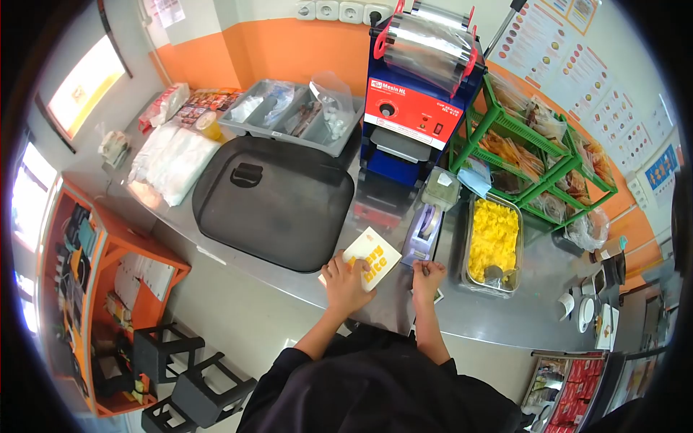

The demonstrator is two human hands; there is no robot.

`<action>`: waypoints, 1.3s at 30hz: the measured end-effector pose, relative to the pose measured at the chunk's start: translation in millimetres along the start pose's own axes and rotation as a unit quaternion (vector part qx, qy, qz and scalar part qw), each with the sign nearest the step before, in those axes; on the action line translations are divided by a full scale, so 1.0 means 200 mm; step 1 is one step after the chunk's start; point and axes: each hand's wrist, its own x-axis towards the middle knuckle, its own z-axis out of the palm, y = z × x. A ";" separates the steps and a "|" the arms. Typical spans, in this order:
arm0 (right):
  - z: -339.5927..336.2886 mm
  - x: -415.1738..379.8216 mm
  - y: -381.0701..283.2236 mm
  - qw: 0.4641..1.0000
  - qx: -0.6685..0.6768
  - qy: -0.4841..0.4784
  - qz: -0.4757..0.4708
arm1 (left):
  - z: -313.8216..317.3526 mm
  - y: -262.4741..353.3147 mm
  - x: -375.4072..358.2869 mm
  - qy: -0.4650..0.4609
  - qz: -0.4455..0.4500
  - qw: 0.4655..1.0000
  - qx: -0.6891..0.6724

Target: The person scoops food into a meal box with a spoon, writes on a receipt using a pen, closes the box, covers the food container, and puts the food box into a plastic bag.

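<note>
The left hand [345,280] is lying flat w/ fingers spread on a small yellow-and-white box [369,257], pressing it to the steel counter [498,317] near the front edge, just beside the black griddle lid [274,202]. The right hand [427,276] is pinching something small betw. clenched fingertips, can't tell what, right in front of the tape dispenser [426,227]. A tray of yellow food [493,242] is sitting to the right, w/ the blue-and-red sealing machine [415,94] standing behind.

Stainless worktop [505,317]; orange-and-white wall [289,43] with socket row [339,10]; menu posters [599,79]; bright windows [86,83] far left; orange shelving unit [94,289]; black stools [188,375]; pale floor [238,310]; green wire rack [541,151].
</note>
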 end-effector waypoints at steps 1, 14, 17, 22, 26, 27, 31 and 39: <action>0.00 0.00 0.06 1.000 0.000 0.000 0.000 | 0.00 0.00 0.00 0.012 -0.001 1.000 0.005; 0.08 -0.23 -0.21 0.916 -0.282 -0.229 -0.173 | 0.04 -0.02 0.00 0.033 0.006 0.999 -0.002; 0.10 -0.25 -0.29 0.890 -0.382 -0.236 -0.079 | 0.06 -0.03 -0.01 0.044 0.005 0.999 -0.003; 0.06 -0.19 -0.29 0.884 -0.350 -0.308 0.006 | 0.03 -0.02 -0.01 0.023 -0.002 1.000 0.007; 0.02 -0.16 -0.15 0.882 -0.308 -0.353 -0.049 | 0.02 -0.02 0.00 0.011 0.009 1.000 0.028; 0.02 -0.17 -0.13 0.889 -0.294 -0.346 -0.066 | 0.03 -0.02 0.00 0.015 0.013 0.999 0.027; 0.03 -0.19 -0.07 0.913 -0.232 -0.319 -0.101 | -0.01 -0.04 0.00 -0.051 0.013 0.999 0.005; 0.09 -0.24 0.05 0.890 -0.199 -0.289 -0.290 | -0.05 -0.06 0.00 -0.043 0.045 0.998 -0.025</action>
